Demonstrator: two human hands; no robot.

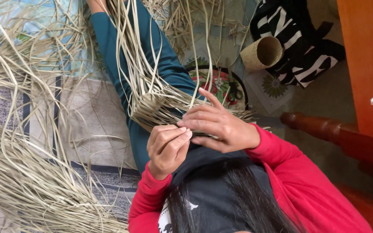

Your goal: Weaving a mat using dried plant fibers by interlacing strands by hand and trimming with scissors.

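A partly woven piece of pale dried leaf strips (152, 105) lies over my teal-trousered leg (109, 39), with long loose strip ends fanning away from me. My left hand (167, 146) is curled at the near edge of the weave, thumb and fingers pinching strip ends. My right hand (221, 125) lies on the weave right beside it, fingers stretched leftward and pressing strips, the forefinger raised a little. The fingertips of both hands meet. Both sleeves are red.
Heaps of loose dried strips (26, 172) cover the mat on the left. A small woven cylinder (262, 52) lies beside a black-and-white bag (298, 39). A round flowered tray (221, 84) holds scissors. Orange wooden furniture (363, 64) and a turned wooden leg (324, 129) stand on the right.
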